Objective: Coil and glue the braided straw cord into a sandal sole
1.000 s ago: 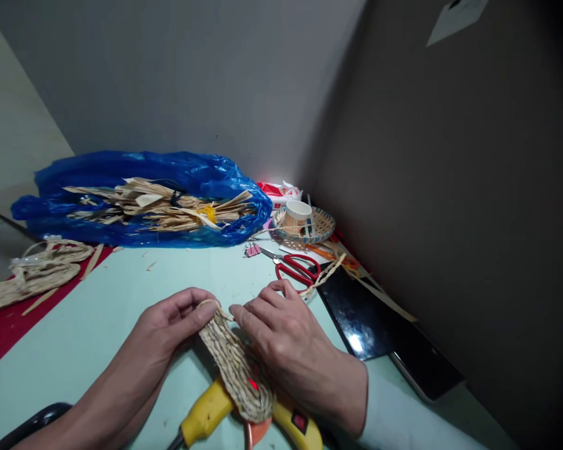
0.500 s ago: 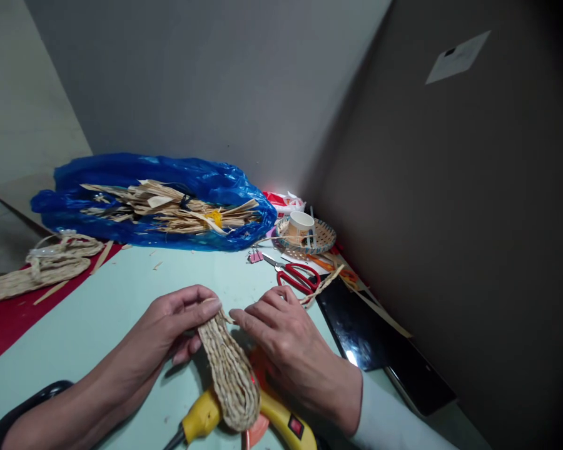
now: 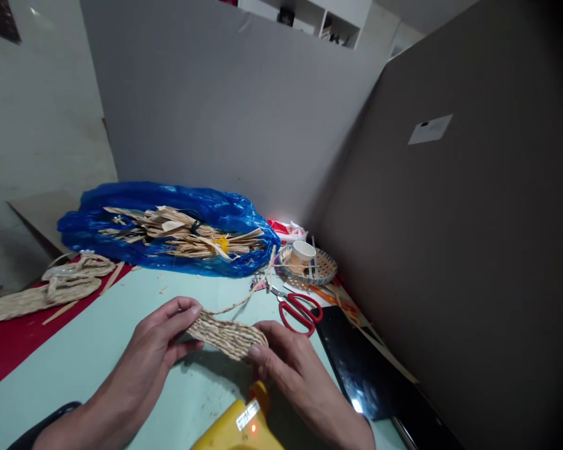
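Between my hands, above the table (image 3: 169, 406), is a sole-shaped piece of coiled straw braid (image 3: 228, 334). My left hand (image 3: 169, 331) pinches its left end between thumb and fingers. My right hand (image 3: 288, 362) grips its rounded right end, thumb on the near side. A loose tail of straw braid (image 3: 234, 306) runs from the left end up toward the back of the table. Below the piece lies a yellow glue gun (image 3: 234, 431) with a lit red light, partly cut off by the frame's lower edge.
Red-handled scissors (image 3: 300, 314) lie beyond my right hand, near a black tablet (image 3: 351, 362). Behind them, a paper cup (image 3: 304, 255) stands in a woven basket (image 3: 328, 267). A blue plastic bag (image 3: 169, 194) holds straw bundles (image 3: 192, 234). Straw slippers (image 3: 42, 300) sit at left.
The straw piece has turned from hanging toward me to lying crosswise. My right hand has moved from the braid's loose end to the rounded end. The camera view has tilted up.
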Available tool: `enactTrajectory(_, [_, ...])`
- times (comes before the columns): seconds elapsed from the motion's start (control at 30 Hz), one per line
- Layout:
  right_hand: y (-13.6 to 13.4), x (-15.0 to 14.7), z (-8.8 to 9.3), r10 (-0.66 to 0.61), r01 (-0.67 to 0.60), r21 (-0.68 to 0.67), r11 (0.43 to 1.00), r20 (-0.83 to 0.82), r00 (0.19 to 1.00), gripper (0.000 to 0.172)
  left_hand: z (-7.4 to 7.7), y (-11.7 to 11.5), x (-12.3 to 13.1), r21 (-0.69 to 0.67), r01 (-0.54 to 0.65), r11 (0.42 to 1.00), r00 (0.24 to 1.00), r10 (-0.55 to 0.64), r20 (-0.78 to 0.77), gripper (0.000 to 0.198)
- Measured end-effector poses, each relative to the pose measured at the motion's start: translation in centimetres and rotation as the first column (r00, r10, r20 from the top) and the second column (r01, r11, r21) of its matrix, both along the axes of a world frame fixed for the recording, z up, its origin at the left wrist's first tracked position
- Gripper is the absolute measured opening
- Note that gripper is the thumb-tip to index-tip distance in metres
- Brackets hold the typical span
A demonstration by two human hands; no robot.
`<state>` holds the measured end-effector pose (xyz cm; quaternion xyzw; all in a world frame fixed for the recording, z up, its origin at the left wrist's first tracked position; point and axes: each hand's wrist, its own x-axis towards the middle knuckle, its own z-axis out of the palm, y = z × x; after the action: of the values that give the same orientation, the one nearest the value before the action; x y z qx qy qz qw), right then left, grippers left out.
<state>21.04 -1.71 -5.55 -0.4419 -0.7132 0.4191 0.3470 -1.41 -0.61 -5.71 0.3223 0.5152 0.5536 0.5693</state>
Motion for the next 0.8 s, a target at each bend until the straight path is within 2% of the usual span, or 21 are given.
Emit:
enactTrajectory(0.07, [0.1, -0.4, -0.3, 0.036, -0.048, -0.119, 0.992, -0.104, 0.994, 0.033, -0.2, -0.2, 0.2, -0.004, 0.018, 1.0, 1.0, -0.018, 0.013, 0.033])
enactTrajectory(0.17, [0.3, -0.7, -0.5, 0.011, -0.057, -0.2, 0.978, -0.226, 0.974, 0.037, -0.7, -0.2, 0.4, -0.009, 0.024, 1.0, 0.999, -0.024, 0.021, 0.032])
enactTrajectory(0.3, [0.4, -0.6, -0.6, -0.016, -0.046, -0.219, 0.975, -0.275, 0.961, 0.036, -1.2, 0.1, 0.3, 0.009, 0.045, 0.999, 0.999, -0.045, 0.022, 0.035])
enactTrajectory(0.5, [0.7, 0.0, -1.2, -0.046, 0.007, -0.171, 0.985, -0.225, 0.973, 0.034, -1.6, 0.1, 0.1, 0.042, 0.096, 0.995, 0.995, -0.097, 0.032, 0.03])
enactTrajectory(0.7, [1.1, 0.5, -0.9, -0.019, 0.002, -0.112, 0.994, -0.152, 0.988, 0.029, 0.3, -0.1, 0.5, 0.024, 0.138, 0.99, 0.99, -0.138, 0.035, 0.026])
enactTrajectory(0.8, [1.3, 0.9, -0.9, -0.012, -0.003, -0.108, 0.994, -0.137, 0.99, 0.033, 1.3, 0.5, 0.1, 0.029, 0.099, 0.995, 0.994, -0.1, 0.036, 0.037])
